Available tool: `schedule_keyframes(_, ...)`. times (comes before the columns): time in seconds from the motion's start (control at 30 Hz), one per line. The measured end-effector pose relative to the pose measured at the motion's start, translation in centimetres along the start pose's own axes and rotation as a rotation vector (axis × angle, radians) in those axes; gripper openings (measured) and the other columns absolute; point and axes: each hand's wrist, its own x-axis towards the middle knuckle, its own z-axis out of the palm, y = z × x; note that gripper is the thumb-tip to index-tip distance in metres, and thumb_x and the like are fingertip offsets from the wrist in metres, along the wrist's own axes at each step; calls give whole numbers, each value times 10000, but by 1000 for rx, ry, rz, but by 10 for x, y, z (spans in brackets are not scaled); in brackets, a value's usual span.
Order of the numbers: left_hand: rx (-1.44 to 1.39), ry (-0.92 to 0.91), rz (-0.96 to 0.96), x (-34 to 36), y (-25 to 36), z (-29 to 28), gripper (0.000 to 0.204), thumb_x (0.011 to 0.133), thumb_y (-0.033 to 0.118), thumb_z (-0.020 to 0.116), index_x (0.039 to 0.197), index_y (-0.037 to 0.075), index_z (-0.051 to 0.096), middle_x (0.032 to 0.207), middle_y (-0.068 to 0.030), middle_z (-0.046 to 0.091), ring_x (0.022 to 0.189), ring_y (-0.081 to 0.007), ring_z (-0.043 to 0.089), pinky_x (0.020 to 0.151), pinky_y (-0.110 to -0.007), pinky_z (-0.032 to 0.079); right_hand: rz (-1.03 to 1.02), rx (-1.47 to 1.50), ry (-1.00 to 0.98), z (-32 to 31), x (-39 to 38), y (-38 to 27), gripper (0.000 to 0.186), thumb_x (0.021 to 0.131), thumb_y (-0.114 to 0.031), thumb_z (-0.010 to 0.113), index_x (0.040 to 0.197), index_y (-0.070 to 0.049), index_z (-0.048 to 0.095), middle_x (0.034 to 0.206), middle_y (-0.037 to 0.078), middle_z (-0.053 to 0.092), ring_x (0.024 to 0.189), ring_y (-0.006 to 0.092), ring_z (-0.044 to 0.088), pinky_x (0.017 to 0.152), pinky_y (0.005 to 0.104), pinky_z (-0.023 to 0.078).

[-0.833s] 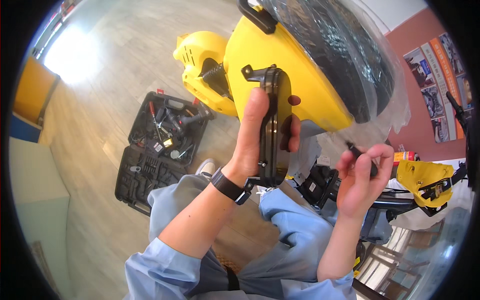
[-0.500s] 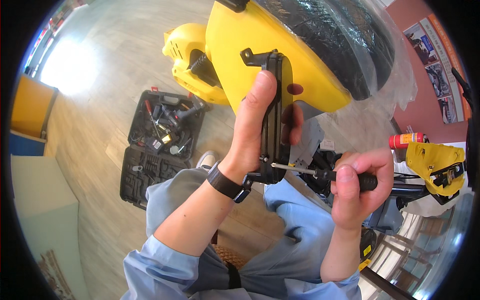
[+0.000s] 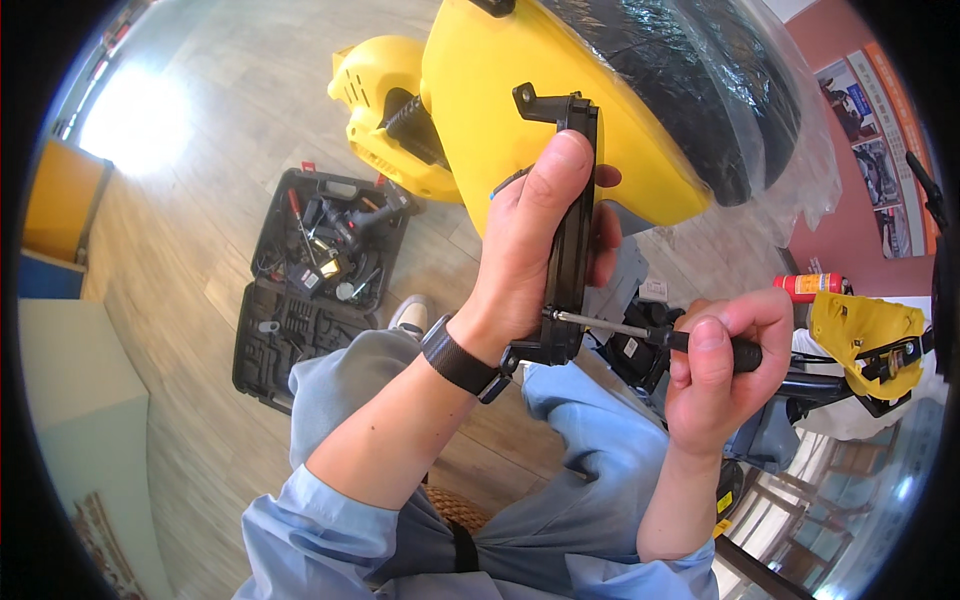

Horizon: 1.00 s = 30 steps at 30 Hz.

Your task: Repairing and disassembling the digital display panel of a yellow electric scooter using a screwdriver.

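Observation:
My left hand (image 3: pixel 525 230) grips a long black bracket-like housing (image 3: pixel 569 285), held upright in front of a large yellow panel (image 3: pixel 500 90). Its thumb lies along the bracket, and fingertips curl round the far side. My right hand (image 3: pixel 728 370) is closed on the black handle of a screwdriver (image 3: pixel 620 326). The screwdriver's metal shaft points left, with its tip at a small screw (image 3: pixel 556 314) near the bracket's lower end. A sheet of clear plastic film covers the dark part (image 3: pixel 745 150) of the yellow body.
An open black toolbox (image 3: pixel 315 260) with several tools lies on the wooden floor at left. Behind the panel sits a yellow rounded cover (image 3: pixel 375 75). At right are a red extinguisher (image 3: pixel 805 286), black tubing, another yellow part (image 3: pixel 865 350) and a wall poster (image 3: pixel 870 160).
My right hand has swung the screwdriver leftward and levelled it onto the bracket's screw. My left hand and the bracket have shifted slightly up and right in the view.

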Motion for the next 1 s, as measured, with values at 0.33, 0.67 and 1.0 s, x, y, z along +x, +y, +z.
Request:
schedule_keyframes(0.33, 122, 46, 82, -1, 8, -8, 602, 888, 598, 712, 918, 7, 607, 689, -57, 613, 518, -124, 574, 490, -252, 444, -107, -114, -88, -13, 5, 2, 310, 911, -181, 752, 1038, -23, 517, 818, 37, 551, 631, 53, 484, 617, 197, 375)
schedule_keyframes(0.67, 181, 74, 142, -4, 14, -10, 627, 855, 595, 764, 902, -9, 604, 665, -29, 594, 529, -98, 567, 482, -243, 432, -242, -1, -301, -9, 18, 9, 431, 904, -165, 776, 1117, -41, 422, 714, 28, 503, 598, 114, 427, 595, 269, 335)
schedule_keyframes(1.0, 197, 92, 125, -3, 17, -13, 615, 833, 557, 807, 914, -23, 621, 689, -1, 600, 562, -59, 532, 510, -221, 411, -91, -36, -267, -10, 12, -2, 467, 955, -356, 684, 1165, -36, 416, 826, 62, 491, 679, 108, 419, 630, 256, 322)
